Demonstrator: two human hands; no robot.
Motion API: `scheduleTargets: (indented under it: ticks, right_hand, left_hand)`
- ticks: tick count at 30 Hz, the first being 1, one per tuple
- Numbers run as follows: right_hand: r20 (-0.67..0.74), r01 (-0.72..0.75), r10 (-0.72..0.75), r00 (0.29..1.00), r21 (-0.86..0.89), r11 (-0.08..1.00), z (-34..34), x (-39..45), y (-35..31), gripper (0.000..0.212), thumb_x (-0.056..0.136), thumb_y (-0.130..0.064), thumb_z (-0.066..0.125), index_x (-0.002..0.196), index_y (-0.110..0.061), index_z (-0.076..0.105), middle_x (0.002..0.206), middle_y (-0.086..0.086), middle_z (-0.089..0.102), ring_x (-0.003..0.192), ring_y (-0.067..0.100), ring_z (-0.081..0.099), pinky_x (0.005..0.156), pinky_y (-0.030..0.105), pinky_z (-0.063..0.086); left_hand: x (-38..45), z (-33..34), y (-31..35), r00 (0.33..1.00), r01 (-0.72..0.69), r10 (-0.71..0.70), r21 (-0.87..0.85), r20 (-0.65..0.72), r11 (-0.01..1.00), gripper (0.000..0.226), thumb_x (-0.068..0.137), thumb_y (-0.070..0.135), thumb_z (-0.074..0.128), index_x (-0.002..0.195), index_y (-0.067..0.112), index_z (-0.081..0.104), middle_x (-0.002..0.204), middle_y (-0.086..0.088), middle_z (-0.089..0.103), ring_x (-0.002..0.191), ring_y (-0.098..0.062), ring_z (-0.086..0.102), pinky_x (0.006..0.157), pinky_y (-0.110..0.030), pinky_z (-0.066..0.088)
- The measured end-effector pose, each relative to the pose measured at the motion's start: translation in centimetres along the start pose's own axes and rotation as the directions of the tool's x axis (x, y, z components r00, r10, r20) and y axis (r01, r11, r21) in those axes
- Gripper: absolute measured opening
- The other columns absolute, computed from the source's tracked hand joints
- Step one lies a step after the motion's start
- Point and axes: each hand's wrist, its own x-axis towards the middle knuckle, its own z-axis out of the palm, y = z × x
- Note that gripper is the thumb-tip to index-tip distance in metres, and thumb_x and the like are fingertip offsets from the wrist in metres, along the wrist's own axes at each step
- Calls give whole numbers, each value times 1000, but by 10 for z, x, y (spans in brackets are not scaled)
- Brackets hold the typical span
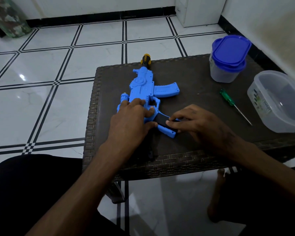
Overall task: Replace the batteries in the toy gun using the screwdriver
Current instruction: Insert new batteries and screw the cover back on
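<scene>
A blue toy gun (144, 86) lies flat on the dark woven table (191, 147), its yellow and black muzzle pointing away over the far edge. My left hand (131, 116) rests on the gun's body near the trigger, thumb against the grip. My right hand (192, 121) pinches a black cover piece (162, 120) on the blue grip. A screwdriver (232, 104) with a green handle lies untouched on the table to the right of my hands. No batteries can be seen.
A clear container with a blue lid (228, 60) stands at the table's far right. A lidless clear container (279, 101) sits at the right edge. A small speck that may be a screw (198, 94) lies mid-table. White tiled floor surrounds the table.
</scene>
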Motion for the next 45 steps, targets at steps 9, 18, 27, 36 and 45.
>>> scheduleTargets:
  ticks: [9, 18, 27, 36, 45]
  right_hand:
    - [10, 22, -22, 1000, -8, 1000, -3, 5, 2, 30, 85, 0, 60, 112, -7, 74, 107, 13, 70, 89, 28, 65, 69, 40, 57]
    - [-27, 13, -12, 1000, 22, 1000, -2, 3, -2, 35, 91, -15, 47, 110, -7, 75, 106, 12, 71, 86, 28, 65, 69, 39, 55]
    - [4, 76, -76, 997, -93, 993, -4, 2, -3, 35, 87, -7, 48, 111, -3, 73, 104, 18, 70, 85, 31, 67, 69, 37, 58]
    - [-41, -68, 69, 997, 35, 997, 0, -2, 0, 32, 87, -19, 59, 116, -14, 73, 113, 9, 68, 95, 26, 63, 82, 28, 48]
    - [-56, -407, 493, 868, 489, 772, 7, 0, -13, 29, 78, -19, 82, 107, -19, 77, 103, -1, 73, 88, 4, 69, 81, 18, 57]
  left_hand:
    - [-2, -5, 8, 1000, -2, 2, 45, 6, 999, 45, 90, 43, 61, 133, 29, 58, 142, 3, 44, 130, -27, 36, 89, -41, 45]
    - [-1, -5, 5, 1000, -24, 24, 35, 9, 999, 47, 89, 43, 63, 134, 31, 57, 142, 0, 45, 127, -31, 39, 94, -47, 47]
    - [0, -3, 3, 999, -29, 28, 46, 17, 999, 49, 89, 44, 62, 136, 32, 55, 144, 2, 44, 128, -29, 38, 95, -47, 47]
    - [8, -8, 5, 1000, 24, -24, -39, -10, 999, 53, 73, 63, 71, 117, 34, 68, 123, 3, 58, 116, -25, 52, 85, -41, 49]
    - [9, -13, 12, 1000, 22, -21, 25, -21, 999, 50, 72, 60, 72, 110, 31, 62, 112, 2, 57, 104, -27, 54, 71, -34, 37]
